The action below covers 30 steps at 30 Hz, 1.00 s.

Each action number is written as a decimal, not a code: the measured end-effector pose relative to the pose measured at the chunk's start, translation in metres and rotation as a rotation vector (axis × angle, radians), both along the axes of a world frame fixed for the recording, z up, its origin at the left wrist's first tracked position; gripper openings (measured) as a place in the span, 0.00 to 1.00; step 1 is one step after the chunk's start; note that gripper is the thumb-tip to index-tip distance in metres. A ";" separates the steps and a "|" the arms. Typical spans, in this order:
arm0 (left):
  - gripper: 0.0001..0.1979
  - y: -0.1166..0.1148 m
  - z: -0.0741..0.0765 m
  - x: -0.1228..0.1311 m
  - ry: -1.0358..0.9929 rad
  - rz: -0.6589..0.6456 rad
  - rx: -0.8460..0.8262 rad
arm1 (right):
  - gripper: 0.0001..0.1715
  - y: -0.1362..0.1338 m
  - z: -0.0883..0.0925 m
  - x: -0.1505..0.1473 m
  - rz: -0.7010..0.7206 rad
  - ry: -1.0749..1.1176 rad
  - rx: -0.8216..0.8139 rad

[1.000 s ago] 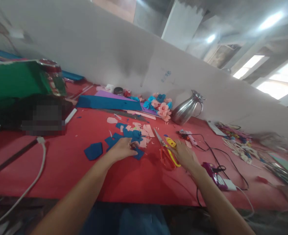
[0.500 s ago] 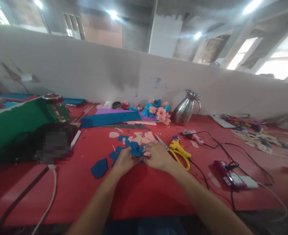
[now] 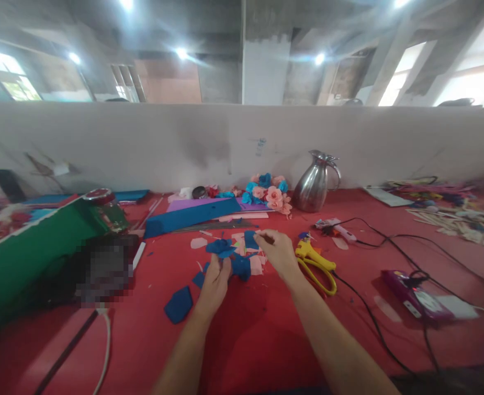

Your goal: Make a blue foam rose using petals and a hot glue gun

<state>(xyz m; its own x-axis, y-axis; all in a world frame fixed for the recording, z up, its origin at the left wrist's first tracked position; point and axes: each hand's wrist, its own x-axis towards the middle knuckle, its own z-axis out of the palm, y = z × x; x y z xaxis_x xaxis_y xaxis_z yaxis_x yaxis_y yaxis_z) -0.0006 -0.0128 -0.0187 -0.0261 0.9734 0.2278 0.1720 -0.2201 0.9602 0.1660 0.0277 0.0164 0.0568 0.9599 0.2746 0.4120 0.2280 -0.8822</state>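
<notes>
My left hand is closed around the base of a blue paper flower, which it holds upright above the red table. My right hand pinches a small blue paper petal just to the right of the flower. Under both hands lie several blue and pink paper scraps. A larger blue paper piece lies to the left of my left forearm.
Yellow-handled scissors lie right of my right hand. Behind stand a steel jug, a bunch of paper flowers, blue and purple sheets. A glue gun, black cables and a purple device lie right; green fabric left.
My right hand left the scissors, came over to the left hand and took a blue petal. My left hand lifted the blue flower off the table. The view tilted level.
</notes>
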 end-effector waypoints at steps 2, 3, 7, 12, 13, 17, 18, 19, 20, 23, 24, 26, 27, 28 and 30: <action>0.19 -0.001 0.000 0.001 -0.089 -0.029 -0.012 | 0.14 0.004 -0.009 -0.001 0.005 0.344 -0.019; 0.19 -0.001 -0.001 0.002 -0.122 -0.046 -0.019 | 0.14 0.005 -0.013 -0.002 0.017 0.479 -0.043; 0.18 0.001 -0.007 0.002 -0.175 -0.052 -0.049 | 0.14 0.005 -0.021 0.000 0.033 0.831 -0.183; 0.15 0.004 -0.008 0.000 -0.160 -0.009 -0.076 | 0.16 0.006 -0.018 0.004 -0.011 0.972 -0.216; 0.14 0.005 -0.007 0.000 -0.179 -0.001 -0.087 | 0.16 0.005 -0.018 0.004 -0.012 0.982 -0.219; 0.12 0.004 -0.005 0.001 -0.264 0.027 -0.134 | 0.17 0.002 -0.014 -0.002 -0.013 1.013 -0.252; 0.12 0.004 -0.005 0.002 -0.284 0.033 -0.140 | 0.17 0.000 -0.013 -0.003 -0.015 1.024 -0.266; 0.12 0.004 -0.005 0.002 -0.308 0.035 -0.143 | 0.18 -0.001 -0.013 -0.005 -0.017 1.039 -0.283; 0.12 0.005 -0.005 0.002 -0.336 0.038 -0.146 | 0.18 -0.003 -0.012 -0.007 -0.015 1.055 -0.299; 0.12 0.007 -0.007 0.004 -0.405 0.068 -0.192 | 0.18 -0.008 -0.012 -0.014 0.019 1.065 -0.330; 0.13 0.008 -0.007 0.005 -0.411 0.084 -0.215 | 0.18 -0.009 -0.013 -0.016 0.038 1.058 -0.328; 0.13 0.009 -0.008 0.006 -0.403 0.110 -0.240 | 0.17 -0.012 -0.014 -0.019 0.066 1.045 -0.312; 0.13 0.009 -0.008 0.007 -0.390 0.113 -0.235 | 0.17 -0.012 -0.014 -0.020 0.071 1.043 -0.305; 0.13 0.009 -0.008 0.008 -0.375 0.112 -0.221 | 0.17 -0.013 -0.015 -0.020 0.071 1.042 -0.302; 0.13 0.008 -0.008 0.008 -0.346 0.105 -0.184 | 0.17 -0.013 -0.015 -0.020 0.062 1.041 -0.303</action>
<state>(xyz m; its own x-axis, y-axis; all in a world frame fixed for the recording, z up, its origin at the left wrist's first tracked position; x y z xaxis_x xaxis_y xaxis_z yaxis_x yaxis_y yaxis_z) 0.0074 -0.0049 -0.0263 -0.1723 0.9850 0.0101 -0.1555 -0.0373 0.9871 0.1457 0.0149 0.0010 0.0739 0.9889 -0.1288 -0.5758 -0.0632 -0.8151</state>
